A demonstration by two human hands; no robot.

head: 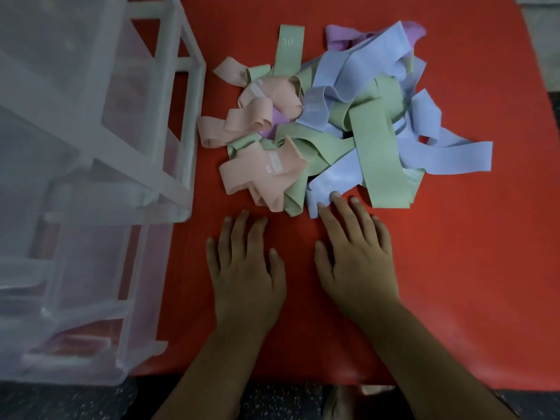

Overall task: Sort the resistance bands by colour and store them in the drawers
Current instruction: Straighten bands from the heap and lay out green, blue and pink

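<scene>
While the resistance bands (333, 122) are lying unsorted just beyond the fingertips, both hands are resting flat and empty on the red surface (454, 268); the right hand (354, 253) is touching a blue band (325, 184), the left hand (245, 262) spread beside the drawers (91, 177), likely poised to begin.

One camera on the head looks down, close over the red mat (454, 268) and both hands.

Two bare forearms, left hand (247, 268) and right hand (357, 256) ringless, sleeveless.
</scene>
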